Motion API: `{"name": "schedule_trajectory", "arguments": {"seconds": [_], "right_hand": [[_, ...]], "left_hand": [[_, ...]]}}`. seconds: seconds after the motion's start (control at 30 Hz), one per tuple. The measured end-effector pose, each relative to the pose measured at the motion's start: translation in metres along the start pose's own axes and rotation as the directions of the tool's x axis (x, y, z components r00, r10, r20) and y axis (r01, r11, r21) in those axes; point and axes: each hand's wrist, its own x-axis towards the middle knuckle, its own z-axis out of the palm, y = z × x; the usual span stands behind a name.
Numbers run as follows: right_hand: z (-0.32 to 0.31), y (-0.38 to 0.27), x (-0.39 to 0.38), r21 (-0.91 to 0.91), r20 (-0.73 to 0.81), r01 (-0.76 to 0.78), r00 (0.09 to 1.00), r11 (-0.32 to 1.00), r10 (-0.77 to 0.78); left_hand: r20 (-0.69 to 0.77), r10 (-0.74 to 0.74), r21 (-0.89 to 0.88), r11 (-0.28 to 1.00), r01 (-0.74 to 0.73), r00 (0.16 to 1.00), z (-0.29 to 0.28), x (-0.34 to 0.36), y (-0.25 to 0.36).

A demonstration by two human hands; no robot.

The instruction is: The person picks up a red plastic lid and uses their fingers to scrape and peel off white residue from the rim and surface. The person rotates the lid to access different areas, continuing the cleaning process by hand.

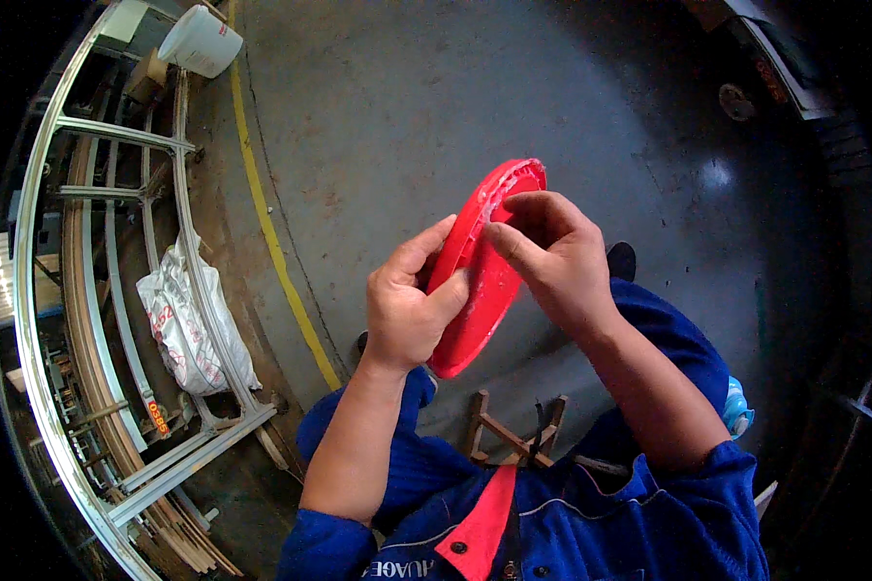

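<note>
A round red plastic lid (474, 320) is held up on edge in front of me, tilted to the right at its top. Whitish, ragged material (495, 200) runs along the inside of its rim. My left hand (407, 295) is closed round the lid's left edge, its thumb on the inner face and its fingers behind. At the upper inner rim my right hand (555, 254) makes a pinch with thumb and forefinger. Whether those fingertips hold the rim or the whitish material is too small to tell.
A metal-framed rack (186, 174) stands along the left, with a white sack (186, 320) at its lower part and a white bucket (202, 42) by its far end. A yellow line (266, 218) marks the grey floor. A wooden stool frame (513, 434) is below my hands; a blue-capped bottle (736, 409) is beside my right leg.
</note>
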Motion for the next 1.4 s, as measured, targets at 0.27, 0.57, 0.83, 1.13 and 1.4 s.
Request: {"name": "schedule_trajectory", "arguments": {"seconds": [0.27, 0.57, 0.83, 1.13, 1.4], "right_hand": [[0.003, 0.000, 0.003, -0.064, -0.042, 0.058, 0.997, 0.996, -0.060], [0.007, -0.008, -0.001, -0.079, -0.150, 0.047, 0.987, 0.996, -0.059], [0.015, 0.005, -0.011, -0.078, -0.011, 0.127, 0.992, 0.989, -0.129], [0.013, -0.016, -0.005, -0.197, 0.208, 0.050, 0.978, 0.979, -0.009], [0.000, -0.022, 0.000, -0.194, 0.298, 0.006, 0.953, 0.981, 0.053]], "left_hand": [[0.066, -0.002, 0.024, 1.000, 0.000, 0.998, 0.001, -0.003, 0.004], [0.070, 0.198, 0.264, 0.942, -0.210, 0.978, 0.004, -0.002, -0.012], [0.014, 0.205, 0.489, 0.852, -0.186, 0.979, 0.021, -0.005, -0.002], [-0.072, 0.051, 0.138, 0.990, -0.040, 0.996, 0.018, -0.005, -0.004], [-0.016, -0.099, -0.146, 0.985, 0.096, 0.995, 0.015, -0.003, -0.004]]}}
